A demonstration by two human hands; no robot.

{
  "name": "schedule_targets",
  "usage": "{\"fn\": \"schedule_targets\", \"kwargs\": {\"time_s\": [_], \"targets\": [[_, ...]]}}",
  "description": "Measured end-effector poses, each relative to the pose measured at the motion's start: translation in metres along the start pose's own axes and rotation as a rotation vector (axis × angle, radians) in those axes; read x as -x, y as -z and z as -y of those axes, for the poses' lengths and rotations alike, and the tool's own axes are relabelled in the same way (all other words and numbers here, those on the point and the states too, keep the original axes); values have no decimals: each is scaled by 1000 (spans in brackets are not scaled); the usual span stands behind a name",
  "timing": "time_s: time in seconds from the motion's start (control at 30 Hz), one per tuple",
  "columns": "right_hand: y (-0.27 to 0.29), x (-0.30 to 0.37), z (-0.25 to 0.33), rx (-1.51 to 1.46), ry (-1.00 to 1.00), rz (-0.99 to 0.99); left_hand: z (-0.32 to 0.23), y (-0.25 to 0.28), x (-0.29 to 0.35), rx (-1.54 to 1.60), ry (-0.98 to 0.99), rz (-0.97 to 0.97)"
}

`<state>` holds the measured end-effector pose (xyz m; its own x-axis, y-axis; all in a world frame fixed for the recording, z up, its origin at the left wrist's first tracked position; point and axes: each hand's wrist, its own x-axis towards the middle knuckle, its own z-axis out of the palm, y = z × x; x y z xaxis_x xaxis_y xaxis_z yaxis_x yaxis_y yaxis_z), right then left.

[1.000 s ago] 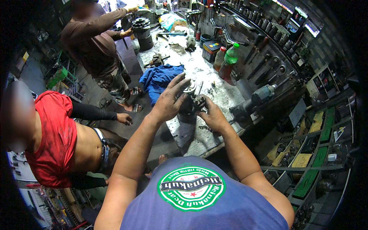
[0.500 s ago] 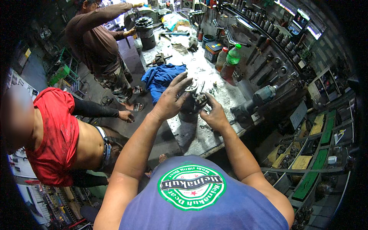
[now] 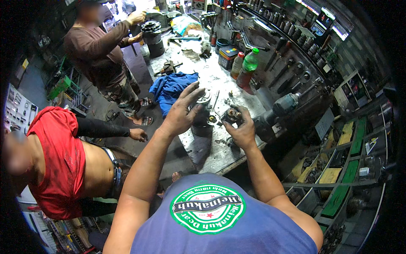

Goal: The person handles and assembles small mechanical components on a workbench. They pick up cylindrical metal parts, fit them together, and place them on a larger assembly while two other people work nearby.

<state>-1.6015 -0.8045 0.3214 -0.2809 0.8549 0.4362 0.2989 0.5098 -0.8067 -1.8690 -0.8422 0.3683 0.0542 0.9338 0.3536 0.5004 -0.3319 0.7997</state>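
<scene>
My right hand [image 3: 243,132] grips a small, dark, greasy metal part [image 3: 232,114] between thumb and fingers, above the workbench [image 3: 222,156]. My left hand [image 3: 182,111] is open, its fingers stretched out and pointing away from me. Right beside it stands a dark cylindrical metal assembly [image 3: 202,127] with a pale round top, partly hidden by that hand. I cannot tell whether the left fingers touch it. Small loose metal pieces [image 3: 224,142] lie on the bench near my right hand. A crumpled blue cloth [image 3: 171,91] lies just beyond my left hand.
A power tool [image 3: 281,108] and two bottles [image 3: 246,67] stand to the right, before a rack of wrenches [image 3: 298,74]. On the left is a person in red [image 3: 55,156]. Farther off, another person [image 3: 95,51] handles a cylindrical part [image 3: 153,40].
My right hand has moved right with the small metal part, away from the cylindrical assembly. My left hand stays open beside it. The far person's raised hand has shifted left.
</scene>
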Motion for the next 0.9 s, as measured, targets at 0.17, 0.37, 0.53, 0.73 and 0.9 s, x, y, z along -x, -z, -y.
{"fn": "schedule_targets", "kwargs": {"time_s": [0.17, 0.37, 0.53, 0.73, 0.9], "targets": [[-3, 1, 4, -14, 9, -27, 0, 1, -2, -30, -1, 16], [-12, 1, 9, -5, -65, -17, -6, 3, 1, -11, -3, -8], [-22, -1, 19, 51, -8, -32, -8, 3, 1, 6, 0, -20], [-34, -5, 27, 131, 30, -20, -7, 2, 1, -14, -1, -22], [-38, -8, 29, 184, 52, -19, -4, 1, 1, -22, -30, -36]]}}
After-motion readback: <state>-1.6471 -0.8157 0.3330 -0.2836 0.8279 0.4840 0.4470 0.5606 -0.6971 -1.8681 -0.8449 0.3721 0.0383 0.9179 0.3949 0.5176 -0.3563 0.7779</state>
